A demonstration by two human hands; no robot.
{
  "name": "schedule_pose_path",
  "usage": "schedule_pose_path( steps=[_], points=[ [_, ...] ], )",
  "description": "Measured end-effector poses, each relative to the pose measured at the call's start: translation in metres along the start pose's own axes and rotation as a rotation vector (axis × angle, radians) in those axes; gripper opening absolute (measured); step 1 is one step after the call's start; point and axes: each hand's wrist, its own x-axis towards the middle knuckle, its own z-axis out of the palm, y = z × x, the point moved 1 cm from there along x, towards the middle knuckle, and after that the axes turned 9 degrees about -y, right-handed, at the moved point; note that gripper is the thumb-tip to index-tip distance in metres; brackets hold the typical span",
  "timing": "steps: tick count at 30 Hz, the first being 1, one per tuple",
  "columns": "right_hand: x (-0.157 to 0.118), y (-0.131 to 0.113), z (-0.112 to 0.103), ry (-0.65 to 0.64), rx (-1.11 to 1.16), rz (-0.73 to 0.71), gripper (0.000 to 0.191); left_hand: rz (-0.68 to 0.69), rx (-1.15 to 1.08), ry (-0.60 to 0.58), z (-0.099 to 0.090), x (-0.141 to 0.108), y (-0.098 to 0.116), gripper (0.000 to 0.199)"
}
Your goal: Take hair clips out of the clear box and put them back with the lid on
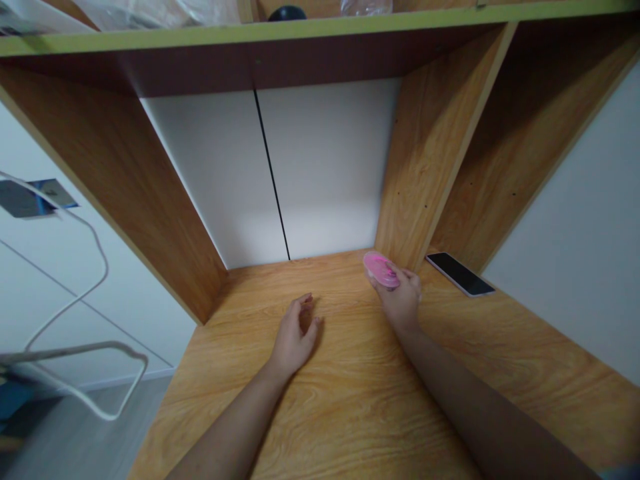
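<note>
A pink oval plastic case is held by the right hand in a narrow grip; the left hand, grip open and empty, is rested on the light-wood desk.

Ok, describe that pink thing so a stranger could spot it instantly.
Start at the wooden desk under the shelf. Near its back right corner is the right hand, holding a pink oval plastic object, the only pink thing there, just left of a black smartphone lying flat.

No text can be read anywhere; marks on the pink oval object are too blurred to tell.
</note>
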Motion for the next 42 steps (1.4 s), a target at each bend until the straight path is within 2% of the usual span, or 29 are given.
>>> schedule_pose_path(
  steps=[3,7,10,13,15,18,20,23,26,42],
  points=[
    [0.0,-0.005,-0.003,0.124,-0.069,0.137,0.047,0.01,0.024,-0.007,0.0,0.0,-0.001,0.042],
    [-0.002,-0.016,-0.003,0.151,-0.11,0.133,0.049,-0.002,0.024,-0.02,0.0,-0.001,-0.002,0.042],
    [-0.005,-0.027,-0.006,0.235,-0.148,0.047,0.048,-0.007,0.0,-0.017,0.0,-0.001,-0.001,0.042],
    [-0.01,-0.039,-0.011,0.243,-0.11,-0.157,0.033,-0.002,0.006,-0.017,-0.001,0.0,0.001,0.04],
    [-0.014,-0.045,-0.011,0.096,-0.008,-0.347,0.019,0.015,0.038,-0.03,-0.002,0.001,0.005,0.036],
    [-0.024,-0.049,-0.003,-0.334,0.15,-0.54,0.014,0.048,0.079,-0.087,-0.003,0.002,0.011,0.027],
    [-0.032,-0.049,0.006,-0.631,0.185,-0.535,0.015,0.056,0.123,-0.151,-0.003,0.002,0.016,0.023],
    [-0.04,-0.047,0.018,-0.897,0.154,-0.479,0.014,0.071,0.226,-0.247,-0.003,0.002,0.021,0.021],
    [-0.041,-0.044,0.023,-0.962,0.139,-0.449,0.015,0.096,0.275,-0.276,-0.003,0.001,0.024,0.021],
    [-0.038,-0.042,0.024,-0.975,0.168,-0.387,0.017,0.1,0.266,-0.278,-0.004,0.001,0.02,0.021]
  ],
)
